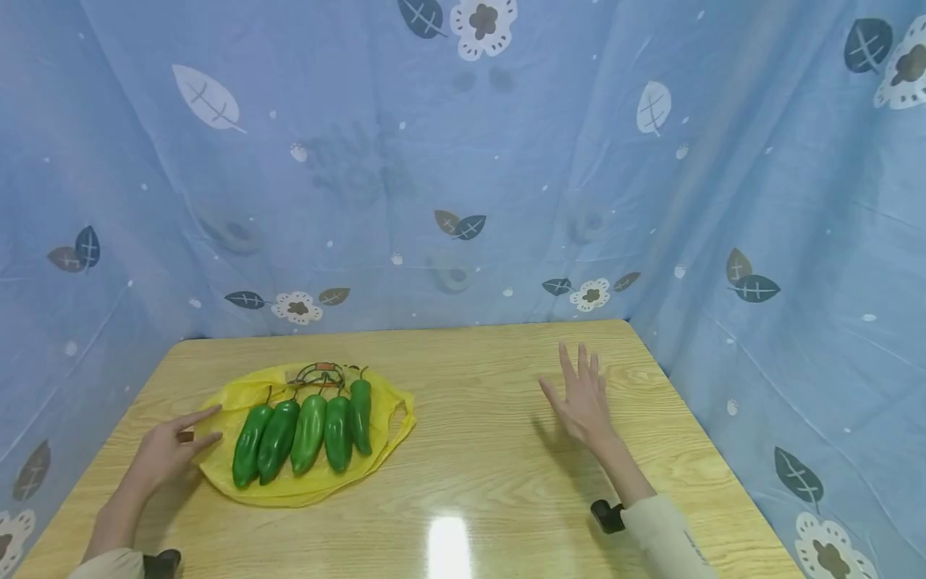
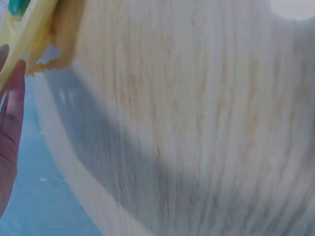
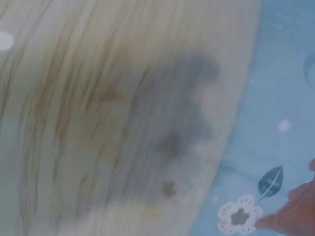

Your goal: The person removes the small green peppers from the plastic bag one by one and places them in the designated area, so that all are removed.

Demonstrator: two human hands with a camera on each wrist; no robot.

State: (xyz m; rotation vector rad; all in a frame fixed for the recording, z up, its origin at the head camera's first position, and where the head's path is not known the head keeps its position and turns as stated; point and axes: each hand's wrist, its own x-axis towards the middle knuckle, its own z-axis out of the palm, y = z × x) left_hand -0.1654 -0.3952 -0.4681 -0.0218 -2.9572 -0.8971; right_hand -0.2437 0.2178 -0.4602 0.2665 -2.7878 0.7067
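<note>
Several long green peppers point(image 1: 309, 433) lie side by side on a flattened yellow plastic bag point(image 1: 289, 492), at the left of the table in the head view. Dark looped cords point(image 1: 325, 375) with a reddish-brown piece sit by their stems. My left hand point(image 1: 162, 457) is at the bag's left edge, its index finger and thumb extended over the plastic with a gap between the tips. In the left wrist view, yellow film point(image 2: 22, 34) passes beside the fingertips. Far to the right, my right hand point(image 1: 584, 402) spreads its fingers above the bare wood, holding nothing.
The wooden table point(image 1: 477, 426) has a bright glare spot near its front. A blue curtain point(image 1: 535, 161) printed with leaves and flowers hangs behind it and along both sides. Dark wrist cameras point(image 1: 608, 516) are strapped at both wrists.
</note>
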